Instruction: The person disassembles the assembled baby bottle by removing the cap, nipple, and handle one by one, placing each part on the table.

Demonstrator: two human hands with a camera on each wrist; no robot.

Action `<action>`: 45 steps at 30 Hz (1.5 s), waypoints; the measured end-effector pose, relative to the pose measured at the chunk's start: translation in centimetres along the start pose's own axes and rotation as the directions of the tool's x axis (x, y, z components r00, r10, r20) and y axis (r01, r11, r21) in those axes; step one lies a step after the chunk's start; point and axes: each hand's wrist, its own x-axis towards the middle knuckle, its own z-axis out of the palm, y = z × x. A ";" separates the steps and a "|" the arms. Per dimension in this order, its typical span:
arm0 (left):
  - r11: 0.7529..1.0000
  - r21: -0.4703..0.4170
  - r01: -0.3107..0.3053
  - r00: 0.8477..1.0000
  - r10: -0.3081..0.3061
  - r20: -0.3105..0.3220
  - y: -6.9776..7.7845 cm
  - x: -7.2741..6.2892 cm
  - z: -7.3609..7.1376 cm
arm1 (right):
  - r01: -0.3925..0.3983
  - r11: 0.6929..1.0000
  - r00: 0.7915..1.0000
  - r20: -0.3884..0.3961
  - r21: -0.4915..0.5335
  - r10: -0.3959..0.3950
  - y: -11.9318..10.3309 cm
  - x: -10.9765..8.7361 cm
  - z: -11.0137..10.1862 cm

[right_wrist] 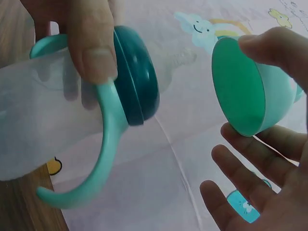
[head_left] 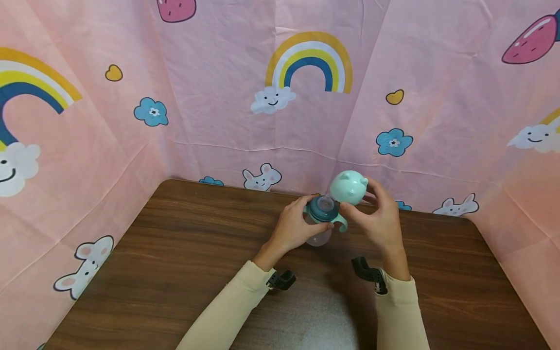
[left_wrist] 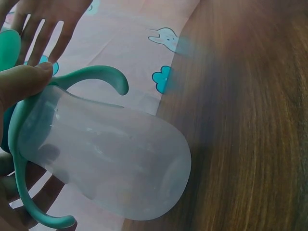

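Note:
My left hand (head_left: 294, 224) grips a clear baby bottle (left_wrist: 115, 154) around its neck, thumb on one side and fingers on the other. Two mint-green curved handles (right_wrist: 103, 159) stick out from the neck. Above them sits a dark teal collar (right_wrist: 137, 74) with a clear nipple (right_wrist: 168, 67) exposed. In my right hand (head_left: 378, 214) a mint-green domed cap (head_left: 348, 188) with small ear-like bumps is pinched between thumb and fingers. The right wrist view shows the cap's hollow side facing the nipple, with a gap between them.
A dark brown wooden table (head_left: 175, 272) lies under both hands. Pink fabric (head_left: 218, 107) printed with rainbows, clouds and rabbits stands behind the table and along its sides. Black wrist mounts (head_left: 282, 280) show at both sleeve cuffs.

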 end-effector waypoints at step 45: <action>1.000 -0.012 -0.012 1.000 0.012 0.000 -0.2 0.0 0.1 | -0.237 0.965 0.971 -0.067 -0.109 0.231 6.1 -1.0 -2.6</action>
